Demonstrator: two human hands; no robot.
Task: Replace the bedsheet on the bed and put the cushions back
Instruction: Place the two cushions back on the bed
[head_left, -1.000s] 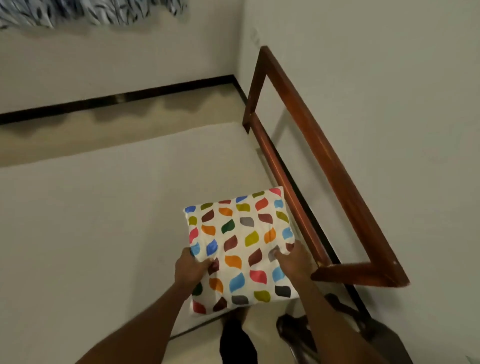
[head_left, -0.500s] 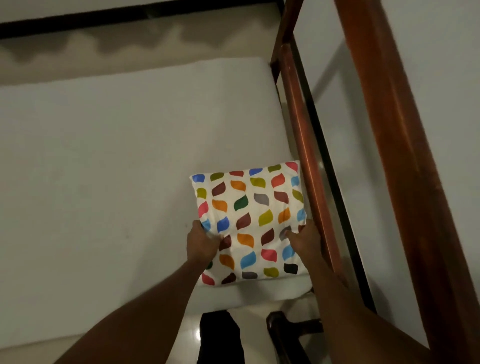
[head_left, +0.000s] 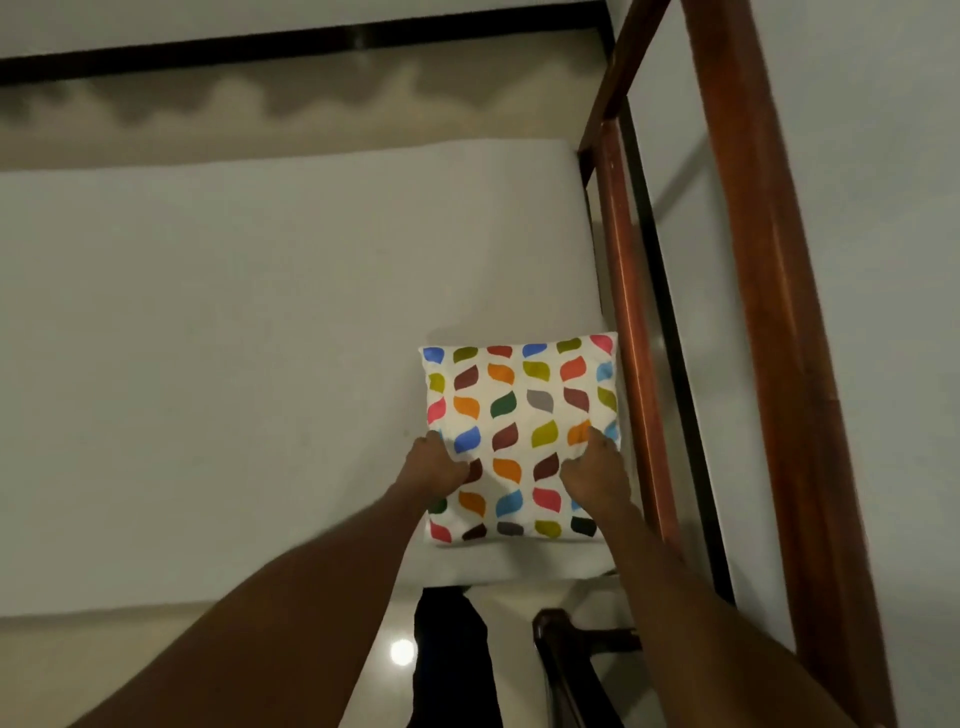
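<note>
One cushion (head_left: 521, 441) lies flat on the white bedsheet (head_left: 234, 338), in the near right corner of the bed, its right edge just beside the lower wooden rail (head_left: 631, 364) of the bed frame. It is square, white, and printed with rows of leaf-shaped patches in blue, olive, orange, red, brown, green, grey and pink — there is no writing or label to read on it.

Two hands rest on it. The left hand (head_left: 439, 465) sits at the cushion's left edge, fingers curled and pinching the fabric there. The right hand (head_left: 597, 475) is on the right half, knuckles up, fingers bent down into the cover; whether it grips the cloth or only presses on it cannot be told. Both forearms reach in from the bottom of the view, bare, nearly straight.

The sheet is smooth across the rest of the mattress. Two wooden rails show on the right — the lower one against the mattress, and a thicker upper rail (head_left: 769, 312) closer to the camera. Beyond them is a pale wall (head_left: 883, 156). Glossy floor (head_left: 395, 654) shows below the bed edge.
</note>
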